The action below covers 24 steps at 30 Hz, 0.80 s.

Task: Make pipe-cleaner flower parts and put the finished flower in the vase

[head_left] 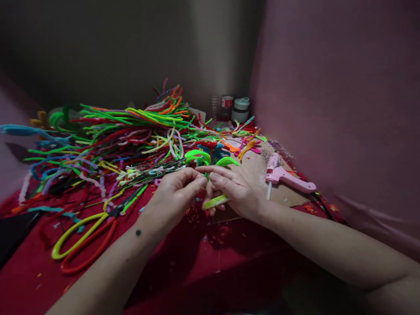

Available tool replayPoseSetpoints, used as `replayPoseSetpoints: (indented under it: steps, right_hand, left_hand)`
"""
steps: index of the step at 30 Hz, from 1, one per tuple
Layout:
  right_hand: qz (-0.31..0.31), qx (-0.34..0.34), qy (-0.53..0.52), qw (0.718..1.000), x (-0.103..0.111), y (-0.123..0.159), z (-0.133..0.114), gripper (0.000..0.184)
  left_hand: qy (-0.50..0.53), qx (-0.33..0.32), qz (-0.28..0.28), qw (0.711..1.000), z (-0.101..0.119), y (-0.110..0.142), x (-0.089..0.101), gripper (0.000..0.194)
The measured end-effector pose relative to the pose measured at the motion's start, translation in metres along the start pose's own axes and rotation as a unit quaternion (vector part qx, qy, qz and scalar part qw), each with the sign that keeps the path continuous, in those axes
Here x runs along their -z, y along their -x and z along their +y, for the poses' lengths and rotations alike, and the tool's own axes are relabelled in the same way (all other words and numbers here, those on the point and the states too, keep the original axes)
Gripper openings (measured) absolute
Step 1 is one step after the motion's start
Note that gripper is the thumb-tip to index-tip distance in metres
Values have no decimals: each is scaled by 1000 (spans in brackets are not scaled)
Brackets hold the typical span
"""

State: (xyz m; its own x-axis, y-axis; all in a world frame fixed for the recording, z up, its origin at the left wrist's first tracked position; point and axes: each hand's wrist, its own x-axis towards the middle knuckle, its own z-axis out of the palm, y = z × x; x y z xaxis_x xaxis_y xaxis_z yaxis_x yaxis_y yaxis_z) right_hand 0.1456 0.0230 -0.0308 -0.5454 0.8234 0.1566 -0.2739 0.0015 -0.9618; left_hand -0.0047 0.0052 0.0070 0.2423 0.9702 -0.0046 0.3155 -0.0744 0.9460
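Close together over the front of the table, both hands meet at a pipe-cleaner piece with bright green loops (228, 162) and red and dark blue parts behind. My left hand (179, 190) is closed, thumb and forefinger pinched at the base of this piece; the pinched spot itself is mostly hidden. Against it, the curled fingers of my right hand (234, 190) hold a yellow-green band like the edge of a tape roll (215, 202). Left of my hands lies a bundle of thin dark stems with pale tips (131, 175).
A large heap of coloured pipe cleaners (131, 122) fills the back left. Scissors with yellow and red handles (90, 245) lie at left. A pink glue gun (288, 177) rests on cardboard (252, 175) at right. Behind stand a lidded cup (240, 110) and a jar (226, 108).
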Motion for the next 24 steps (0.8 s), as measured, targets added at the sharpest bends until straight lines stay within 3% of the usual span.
replayPoseSetpoints:
  steps: [4,9,12,15,18,21,24]
  right_hand:
    - [7,0,-16,1000,2,-1,3,44]
    - [16,12,4,1000,3,-1,1,39]
    - [29,11,27,999,3,-1,0,37]
    - [20,4,19,1000,3,-2,0,39]
    - [22,5,33,999,3,-2,-1,43]
    - [59,45,132,988,3,0,-4,39]
    - [123,136,290,939,2,4,-6,32]
  left_hand:
    - [40,-1,-18,999,-3,-1,7,31]
    - [116,-31,-59,991,0,3,12,9]
    - [77,-51,-89,992,5,6,12,15]
    - [16,-74,-79,994,9,7,9,5]
    - [-19,-76,-58,995,11,8,4,14]
    - [-24,-43,-27,998,11,8,0,16]
    - [-12,3,2,1000,9,9,-2,21]
